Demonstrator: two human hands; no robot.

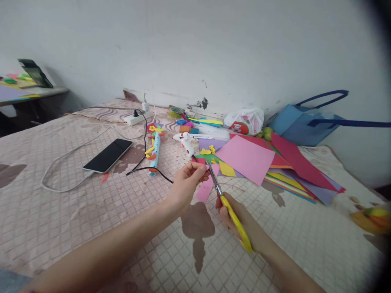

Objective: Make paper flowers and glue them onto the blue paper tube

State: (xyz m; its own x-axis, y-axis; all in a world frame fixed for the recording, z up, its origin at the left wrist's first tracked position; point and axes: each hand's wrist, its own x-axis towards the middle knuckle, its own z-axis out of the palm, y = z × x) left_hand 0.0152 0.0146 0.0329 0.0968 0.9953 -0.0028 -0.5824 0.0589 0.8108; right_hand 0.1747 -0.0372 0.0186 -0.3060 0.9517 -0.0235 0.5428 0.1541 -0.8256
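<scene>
Left hand (187,179) pinches small pink piece (207,167) — right hand (237,217) holds yellow-handled scissors (225,201) — white glue gun (185,142) beyond

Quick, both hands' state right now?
Left hand: closed, pinching pink paper between thumb and fingers.
Right hand: closed, holding scissors.

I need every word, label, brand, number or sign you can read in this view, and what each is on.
None can be read for certain.
White plastic bag: light marks on a red patch, too blurred to read.
White glue gun: small marks, too small to read.
Phone: dark screen, no lettering visible.
Yellow-handled scissors: no lettering visible.
</scene>
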